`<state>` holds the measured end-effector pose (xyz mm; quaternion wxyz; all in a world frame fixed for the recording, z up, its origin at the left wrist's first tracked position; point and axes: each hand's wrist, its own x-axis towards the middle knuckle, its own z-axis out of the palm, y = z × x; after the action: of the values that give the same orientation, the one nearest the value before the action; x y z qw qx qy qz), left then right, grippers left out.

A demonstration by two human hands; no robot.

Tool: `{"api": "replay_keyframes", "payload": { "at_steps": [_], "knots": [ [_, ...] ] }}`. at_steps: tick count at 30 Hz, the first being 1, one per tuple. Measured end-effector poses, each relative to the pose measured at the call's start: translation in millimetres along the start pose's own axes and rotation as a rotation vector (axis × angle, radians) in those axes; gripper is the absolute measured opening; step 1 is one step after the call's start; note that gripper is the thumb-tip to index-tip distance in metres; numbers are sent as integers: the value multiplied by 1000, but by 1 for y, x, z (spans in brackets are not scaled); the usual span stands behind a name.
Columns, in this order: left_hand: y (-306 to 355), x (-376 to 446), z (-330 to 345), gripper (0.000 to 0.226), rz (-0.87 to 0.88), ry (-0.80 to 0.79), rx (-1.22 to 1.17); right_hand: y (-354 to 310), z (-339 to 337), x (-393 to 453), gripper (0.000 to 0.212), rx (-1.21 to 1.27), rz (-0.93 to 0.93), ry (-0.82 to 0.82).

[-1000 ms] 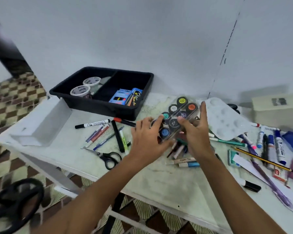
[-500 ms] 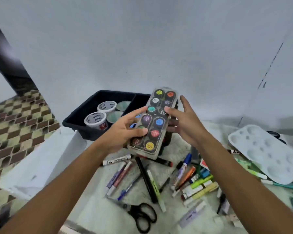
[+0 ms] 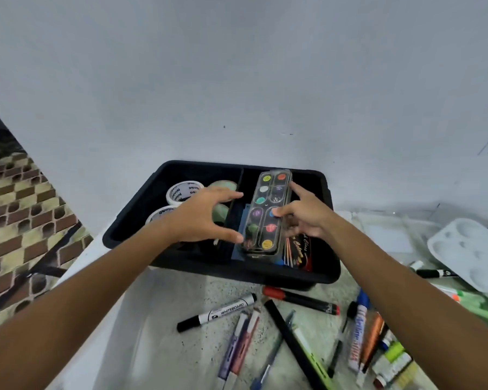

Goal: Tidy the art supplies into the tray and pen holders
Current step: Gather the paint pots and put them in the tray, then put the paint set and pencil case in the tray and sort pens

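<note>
Desk point(image 3: 181, 302): pale speckled top carrying the tray at its far edge against the wall.
Tray point(image 3: 326, 273): black, two compartments split by a divider; it is the landmark for the rest.
Paint set point(image 3: 265, 218): long clear case of round colour pans, lying lengthwise in the tray's right compartment, on top of a blue box point(image 3: 241, 220) and beside a dark pencil box point(image 3: 300, 249).
Mixing palette point(image 3: 468, 249): white with round wells, right of the tray on the desk.
Left hand point(image 3: 200, 218): over the tray's divider, fingers spread and gently curved; the thumb tip touches the paint set's near left edge, the forefinger reaches toward it, nothing gripped.
Right hand point(image 3: 307, 218): over the tray's right compartment; forefinger tip on the case's far right edge, thumb on its lid, a light pinch across the right side.
Tape rolls point(image 3: 182, 191): two white rolls in the tray's left compartment, one partly hidden by the left wrist.
Whiteboard marker point(image 3: 217, 312): black and white, on the desk in front of the tray.
Red-capped marker point(image 3: 300, 299): just in front of the tray's near wall.
Loose pens point(image 3: 245, 333): scattered in front of the tray.
</note>
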<state>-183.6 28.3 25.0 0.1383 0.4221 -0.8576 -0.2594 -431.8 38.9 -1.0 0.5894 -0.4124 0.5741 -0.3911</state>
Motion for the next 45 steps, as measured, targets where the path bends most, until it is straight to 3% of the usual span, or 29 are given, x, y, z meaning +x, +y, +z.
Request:
{"api": "replay_keyframes", "payload": {
  "at_steps": [5, 13, 17, 22, 32, 38, 45],
  "knots": [
    [-23, 2, 7, 111, -27, -172, 185, 9, 20, 14, 77, -67, 65, -1],
    [-29, 3, 10, 119, -7, -169, 168, 15, 37, 20, 89, -324, 21, 123],
    [-28, 3, 10, 115, -5, -165, 174, 12, 38, 19, 63, -519, -73, 189],
    [-28, 4, 10, 113, 3, -157, 181, 15, 37, 21, 40, -569, -50, 181],
    [-22, 6, 9, 111, 4, -150, 239, 23, 37, 18, 27, -700, -72, 156],
    [19, 31, 12, 116, 109, -123, 318, 13, 14, -26, 45, -708, -302, 160],
    [113, 77, 64, 94, 286, -163, 311, 10, -80, -109, 34, -525, -412, 361]
  ]
}}
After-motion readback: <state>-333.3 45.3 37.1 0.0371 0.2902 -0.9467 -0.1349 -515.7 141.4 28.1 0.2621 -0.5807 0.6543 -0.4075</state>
